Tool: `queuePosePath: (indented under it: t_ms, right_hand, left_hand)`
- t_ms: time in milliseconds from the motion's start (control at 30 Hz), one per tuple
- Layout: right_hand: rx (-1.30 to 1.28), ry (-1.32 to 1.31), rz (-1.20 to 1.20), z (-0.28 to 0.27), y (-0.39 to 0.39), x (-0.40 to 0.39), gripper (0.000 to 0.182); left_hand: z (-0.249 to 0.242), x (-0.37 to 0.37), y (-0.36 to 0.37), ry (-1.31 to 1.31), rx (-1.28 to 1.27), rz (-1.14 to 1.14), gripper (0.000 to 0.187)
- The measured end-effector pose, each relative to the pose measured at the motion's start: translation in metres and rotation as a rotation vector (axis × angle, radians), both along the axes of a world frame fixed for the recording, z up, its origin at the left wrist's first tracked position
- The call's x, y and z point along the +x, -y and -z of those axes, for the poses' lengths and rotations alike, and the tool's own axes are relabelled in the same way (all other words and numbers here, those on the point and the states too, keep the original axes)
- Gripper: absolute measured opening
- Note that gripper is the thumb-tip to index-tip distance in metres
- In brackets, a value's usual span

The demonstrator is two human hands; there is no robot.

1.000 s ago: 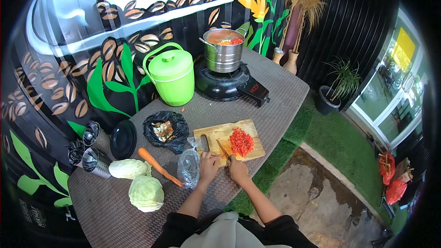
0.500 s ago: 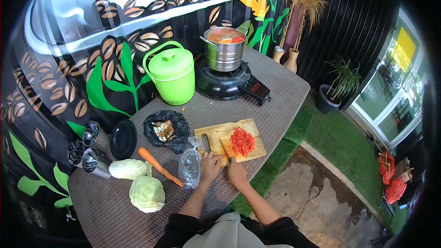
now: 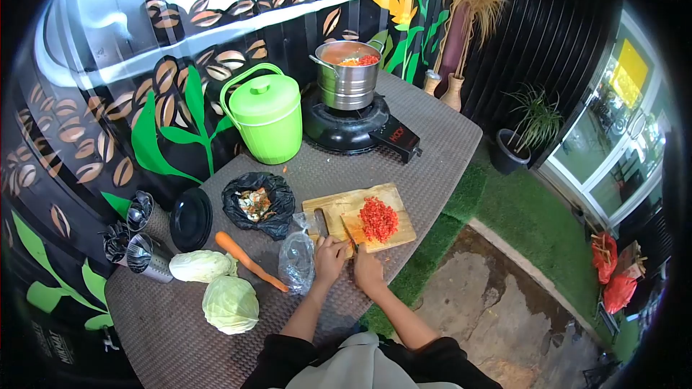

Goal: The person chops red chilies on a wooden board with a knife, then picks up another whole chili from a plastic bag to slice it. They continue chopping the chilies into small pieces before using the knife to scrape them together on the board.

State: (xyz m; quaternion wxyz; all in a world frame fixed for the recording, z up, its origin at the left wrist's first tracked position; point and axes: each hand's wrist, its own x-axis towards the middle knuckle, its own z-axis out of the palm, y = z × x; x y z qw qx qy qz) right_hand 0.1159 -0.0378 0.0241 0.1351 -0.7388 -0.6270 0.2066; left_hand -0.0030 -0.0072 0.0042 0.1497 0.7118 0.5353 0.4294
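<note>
My right hand (image 3: 369, 271) grips a knife (image 3: 349, 229) by its handle at the near edge of the wooden cutting board (image 3: 333, 206). The blade points away from me and rests low over the board. Beside it, my left hand (image 3: 330, 257) lies at the board's near edge with its fingers curled close to the blade; whatever they pinch is hidden. A heap of finely chopped red pieces (image 3: 378, 220) sits on the board's right half. Left of my left hand is a clear plastic bag (image 3: 296, 263), and past it a peeled carrot (image 3: 250, 261).
A round cabbage (image 3: 231, 305) and a longer cabbage (image 3: 203, 266) lie at left. Behind them stand cutlery holders (image 3: 150, 258) and black plates (image 3: 192, 217). A black bag of scraps (image 3: 259, 205), green lidded bucket (image 3: 268, 119) and steel pot (image 3: 347, 79) on a stove (image 3: 344, 130) stand farther back.
The view has shifted slightly. Both hands and the knife stay in nearly the same place at the board's near edge, and the red heap looks the same.
</note>
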Motion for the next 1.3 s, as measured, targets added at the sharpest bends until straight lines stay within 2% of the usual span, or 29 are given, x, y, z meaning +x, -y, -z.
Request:
queuePosePath:
  t_ms: [200, 333, 400, 533, 600, 700, 933, 1000, 1133, 1200, 1300]
  right_hand:
    - [-0.023, -0.065, -0.166, -0.004, -0.025, 0.033, 0.024]
    - [0.035, -0.053, -0.152, -0.004, -0.008, 0.026, 0.028]
    - [0.041, -0.063, -0.04, 0.002, 0.002, 0.015, 0.028]
    - [-0.004, -0.071, -0.05, -0.001, -0.012, 0.021, 0.028]
    - [-0.045, -0.05, -0.196, -0.009, -0.022, 0.036, 0.028]
    - [-0.072, 0.027, -0.217, -0.016, -0.02, 0.041, 0.025]
    - [0.055, -0.025, -0.08, 0.004, -0.007, 0.025, 0.027]
    - [-0.006, -0.033, -0.176, -0.004, -0.016, 0.035, 0.025]
    - [-0.026, 0.002, -0.2, -0.006, -0.01, 0.031, 0.017]
    - [0.018, 0.039, -0.083, -0.002, 0.003, 0.016, 0.018]
    - [-0.002, 0.021, -0.117, -0.005, -0.003, 0.018, 0.017]
  left_hand:
    - [0.0, 0.0, 0.002, 0.021, 0.029, 0.015, 0.015]
    - [-0.001, -0.001, 0.002, 0.009, 0.022, 0.01, 0.015]
    - [0.0, 0.0, 0.001, 0.017, 0.007, 0.005, 0.015]
    - [0.006, -0.003, 0.001, 0.041, 0.027, 0.03, 0.014]
    - [0.008, -0.002, 0.0, 0.047, 0.024, 0.034, 0.013]
    - [0.007, -0.003, 0.001, 0.068, 0.028, 0.044, 0.013]
    - [0.007, -0.002, 0.001, 0.015, 0.043, 0.031, 0.012]
    - [0.009, -0.001, 0.001, 0.013, 0.056, 0.033, 0.012]
    - [0.01, -0.003, 0.0, 0.078, 0.075, 0.047, 0.012]
    - [0.012, -0.002, 0.003, 0.105, 0.062, 0.049, 0.012]
    - [0.008, 0.001, 0.002, 0.04, 0.101, 0.035, 0.012]
